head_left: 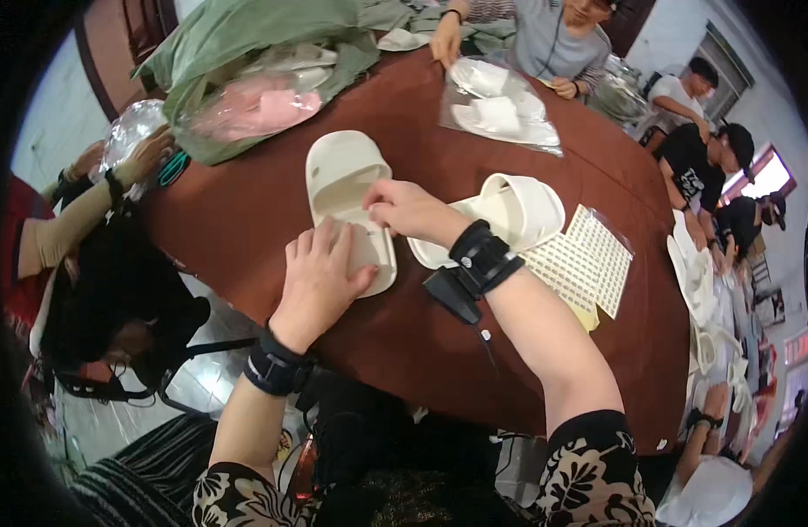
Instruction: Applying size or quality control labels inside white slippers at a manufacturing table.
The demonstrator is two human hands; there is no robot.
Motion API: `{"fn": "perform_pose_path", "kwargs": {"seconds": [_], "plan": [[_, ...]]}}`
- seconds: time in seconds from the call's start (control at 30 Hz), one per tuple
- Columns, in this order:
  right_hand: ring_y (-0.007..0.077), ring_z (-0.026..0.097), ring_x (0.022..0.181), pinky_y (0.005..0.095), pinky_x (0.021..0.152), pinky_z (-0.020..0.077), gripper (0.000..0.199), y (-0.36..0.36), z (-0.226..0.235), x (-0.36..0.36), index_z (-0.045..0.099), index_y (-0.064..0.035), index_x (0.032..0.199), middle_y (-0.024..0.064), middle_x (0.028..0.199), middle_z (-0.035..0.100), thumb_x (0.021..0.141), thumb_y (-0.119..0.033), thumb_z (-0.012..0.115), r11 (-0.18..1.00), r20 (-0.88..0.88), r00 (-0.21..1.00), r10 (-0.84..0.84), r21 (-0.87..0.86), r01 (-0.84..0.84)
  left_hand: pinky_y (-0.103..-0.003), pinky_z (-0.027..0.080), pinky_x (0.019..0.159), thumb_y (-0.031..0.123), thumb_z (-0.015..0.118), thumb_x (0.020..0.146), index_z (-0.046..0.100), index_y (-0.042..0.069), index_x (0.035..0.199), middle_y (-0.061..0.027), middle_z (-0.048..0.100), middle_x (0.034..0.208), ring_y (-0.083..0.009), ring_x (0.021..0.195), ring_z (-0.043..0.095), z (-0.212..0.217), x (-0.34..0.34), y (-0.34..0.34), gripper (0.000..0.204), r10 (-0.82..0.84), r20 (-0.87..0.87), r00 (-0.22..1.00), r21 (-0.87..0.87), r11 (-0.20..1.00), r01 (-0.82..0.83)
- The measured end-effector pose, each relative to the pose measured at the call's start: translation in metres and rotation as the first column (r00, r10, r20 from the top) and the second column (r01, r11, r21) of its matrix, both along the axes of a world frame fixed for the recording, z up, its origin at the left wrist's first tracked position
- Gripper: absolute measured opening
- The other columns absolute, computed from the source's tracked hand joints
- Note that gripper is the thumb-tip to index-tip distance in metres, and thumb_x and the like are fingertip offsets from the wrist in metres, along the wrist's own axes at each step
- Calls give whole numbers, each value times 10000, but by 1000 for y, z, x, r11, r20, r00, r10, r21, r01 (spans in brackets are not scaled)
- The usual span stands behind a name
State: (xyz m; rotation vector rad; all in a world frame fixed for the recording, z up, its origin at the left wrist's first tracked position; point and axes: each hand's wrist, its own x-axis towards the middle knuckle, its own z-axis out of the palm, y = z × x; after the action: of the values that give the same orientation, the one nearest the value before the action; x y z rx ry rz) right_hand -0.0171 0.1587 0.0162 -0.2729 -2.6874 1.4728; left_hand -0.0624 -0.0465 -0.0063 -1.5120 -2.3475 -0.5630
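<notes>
Our forearms came up from the lower edge, each with a dark wrist strap, and met over the cream slide slipper (pixel 347 204) lying sole-down on the brown round table (pixel 246 228). We had our left hand (pixel 320 274) spread flat on the slipper's heel end, fingers extended, pressing rather than gripping. Our right hand (pixel 405 209) was pinched at the footbed just behind the strap, fingertips drawn together on something too small for us to make out. The slipper's long axis ran away from us, toe band at the far end, heel nearest the left hand; the right hand reached it from the side. A second cream slipper (pixel 507 214) lay just beside the right wrist, partly hidden behind it, and sheets of small stickers (pixel 588 259) lay beyond that. We could not see the heel under our left palm, nor whether the pinched fingertips held a sticker or only touched the footbed
</notes>
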Motion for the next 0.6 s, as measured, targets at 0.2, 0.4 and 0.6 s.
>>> {"fn": "perform_pose_path", "kwargs": {"seconds": [0.2,0.4,0.6], "plan": [[210,622,799,341,733,517,291,-3,-10,-2,569,11,1037,119,897,637,786,-109,657,982,-67,996,56,186,-43,-465,374,970,357,695,787,525,24,1263,-168,490,1298,-365,1159,475,-2,1,1,605,36,57,998,6,999,-36],[241,644,834,351,746,514,266,2,8,7,591,2,1025,146,919,659,799,-127,646,937,-124,984,129,339,-80,-465,365,976,349,709,782,548,-1,1222,-173,508,1294,-358,1170,474,-8,-5,-2,585,8,106,994,119,993,-20],[147,612,857,300,785,507,246,70,73,84,614,-13,1014,62,949,643,830,-164,677,897,-197,966,-165,377,230,-460,368,979,276,734,761,560,18,1203,-168,522,1271,-358,1162,480,-5,-4,-1,541,-36,167,985,201,980,2]]}}
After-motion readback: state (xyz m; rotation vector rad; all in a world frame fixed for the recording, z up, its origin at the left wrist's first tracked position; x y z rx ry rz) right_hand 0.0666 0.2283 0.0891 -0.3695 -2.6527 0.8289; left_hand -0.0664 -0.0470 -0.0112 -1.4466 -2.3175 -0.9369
